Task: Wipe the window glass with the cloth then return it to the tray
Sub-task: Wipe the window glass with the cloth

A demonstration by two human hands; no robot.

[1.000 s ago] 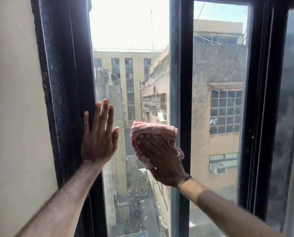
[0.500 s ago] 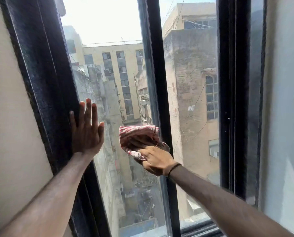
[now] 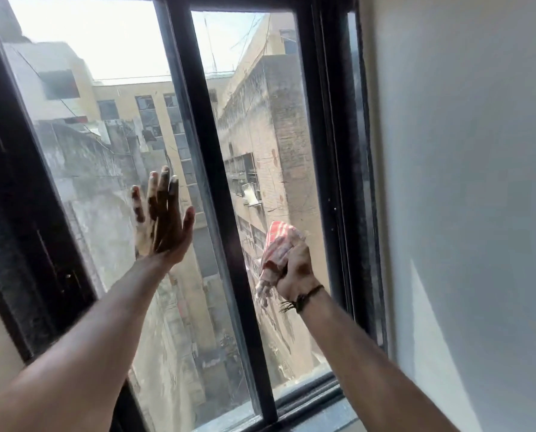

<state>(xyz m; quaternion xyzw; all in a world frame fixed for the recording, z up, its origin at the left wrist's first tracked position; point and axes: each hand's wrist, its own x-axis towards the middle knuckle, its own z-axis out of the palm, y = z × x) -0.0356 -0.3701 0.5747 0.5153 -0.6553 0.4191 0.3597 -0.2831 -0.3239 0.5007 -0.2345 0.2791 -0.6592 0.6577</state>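
My right hand (image 3: 294,269) is fisted tight round the red-striped cloth (image 3: 276,251), pressing it to the rt pane of the window glass (image 3: 260,145), just rt of the black centre bar (image 3: 210,182). Cloth's long axis runs approx vertical, tail hanging down. My left hand (image 3: 164,226) is flat w/ fingers spread on the left pane, holding nothing.

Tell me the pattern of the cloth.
Red and white stripes on the cloth, seen in the head view.

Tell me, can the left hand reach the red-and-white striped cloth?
Probably yes. The left hand lies flat on the left pane; the red-and-white striped cloth sits bunched in the right hand, nothing between.
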